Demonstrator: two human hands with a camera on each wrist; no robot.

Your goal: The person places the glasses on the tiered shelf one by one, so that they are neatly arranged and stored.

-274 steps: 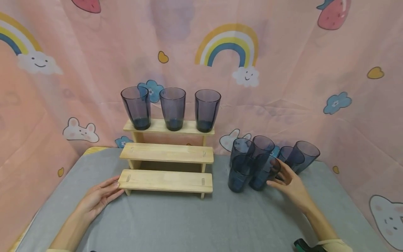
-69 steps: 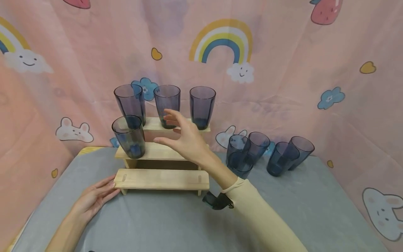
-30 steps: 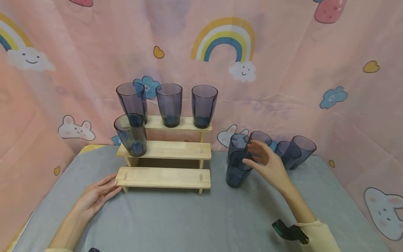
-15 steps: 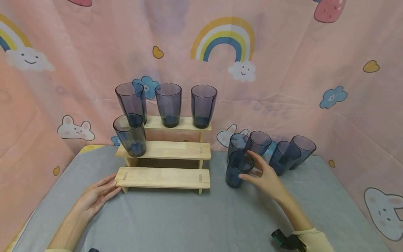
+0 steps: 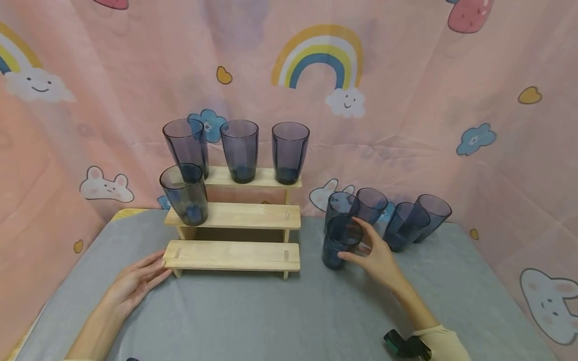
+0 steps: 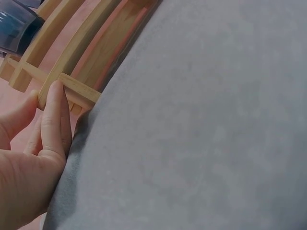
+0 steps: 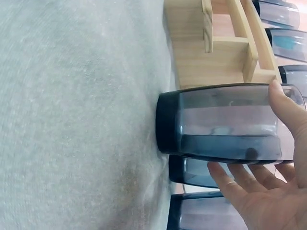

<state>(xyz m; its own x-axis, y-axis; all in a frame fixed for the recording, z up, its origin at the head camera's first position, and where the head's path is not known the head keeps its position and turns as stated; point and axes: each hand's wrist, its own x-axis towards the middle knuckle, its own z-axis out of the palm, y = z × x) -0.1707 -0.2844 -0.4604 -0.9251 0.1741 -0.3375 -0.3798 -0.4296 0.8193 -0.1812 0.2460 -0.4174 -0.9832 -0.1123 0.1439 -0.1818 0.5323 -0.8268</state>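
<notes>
My right hand (image 5: 375, 258) is at the front glass of the group on the right, a dark blue tumbler (image 7: 225, 124) standing upright on the cloth. In the right wrist view the thumb (image 7: 283, 103) lies on one side near the rim and the fingers curl round the other. With thumb and fingertips my left hand (image 5: 135, 286) pinches the left end of the lowest step of a wooden three-step stand (image 5: 232, 255). Three matching glasses stand on the top step, among them the middle glass (image 5: 241, 150). Another glass (image 5: 185, 193) stands at the left of the middle step.
Several more tumblers stand close behind and right of the gripped one, including a rear glass (image 5: 372, 203) and a right-hand glass (image 5: 406, 228). Grey cloth (image 5: 253, 316) covers the table. A pink patterned curtain (image 5: 397, 75) hangs behind.
One glass has gone from the right group to the middle step's left end. My right hand let go there, returned right and closed round the front glass. The left hand stayed at the stand.
</notes>
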